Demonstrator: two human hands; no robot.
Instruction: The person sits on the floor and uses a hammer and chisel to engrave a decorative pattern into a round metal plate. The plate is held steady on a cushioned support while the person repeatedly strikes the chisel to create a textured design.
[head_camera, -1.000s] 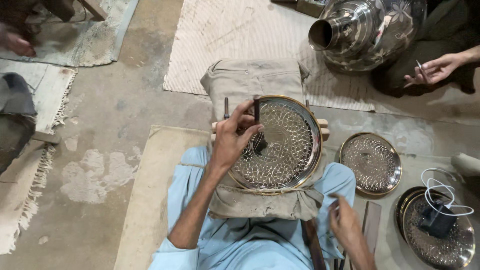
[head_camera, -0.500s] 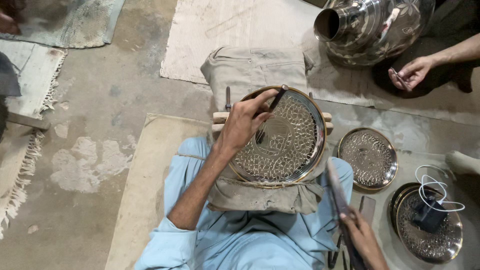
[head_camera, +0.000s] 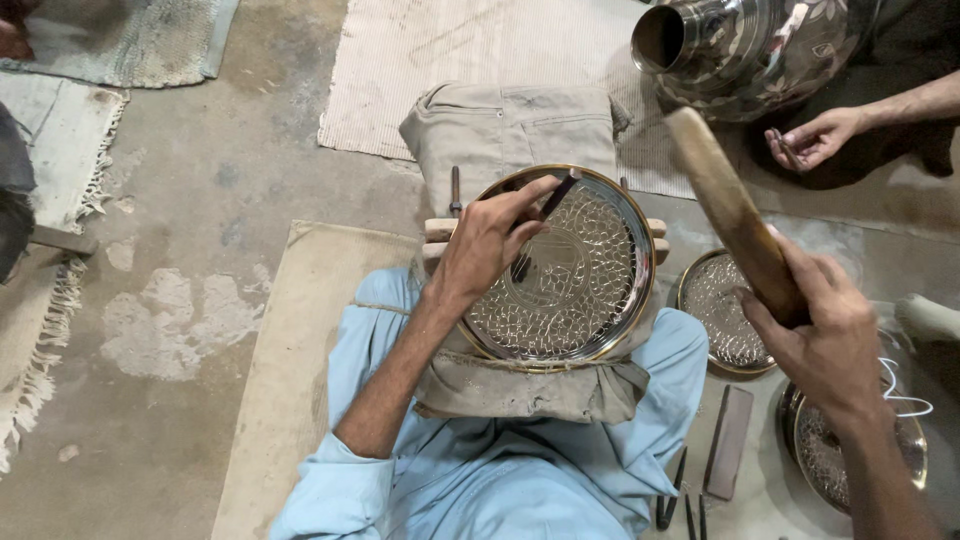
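Since a second ago the right hand (head_camera: 830, 335) has come up from beside the lap and is now raised above the small plates, clenched around a wooden mallet (head_camera: 735, 215) whose pale rounded head points up and away toward the far side of the floor. Over the same second the left hand (head_camera: 487, 245) has stayed on the engraved plate (head_camera: 570, 275), fingers pinched around a thin dark chisel (head_camera: 545, 215) that leans with its tip on the plate's patterned centre. That round silver plate, with a brass-coloured rim, rests tilted on a folded khaki cloth pad (head_camera: 520, 125) laid over a wooden block on the person's lap, between the light blue trouser legs. Just right of the knee sits a second patterned plate (head_camera: 715, 300), partly hidden by the mallet hand, and a third plate (head_camera: 905, 450) lies nearer the right edge with a loop of white cord above it. A flat dark bar (head_camera: 728, 442) and a few thin tools (head_camera: 680, 490) lie on the floor beside the right leg. At top right another person's hand (head_camera: 815, 135) rests beside a large engraved metal vase (head_camera: 745, 45) lying on its side. No packages, labels or signs show. Underneath is a worn concrete floor (head_camera: 200, 230) with pale woven mats and a fringed rug at the left edge.
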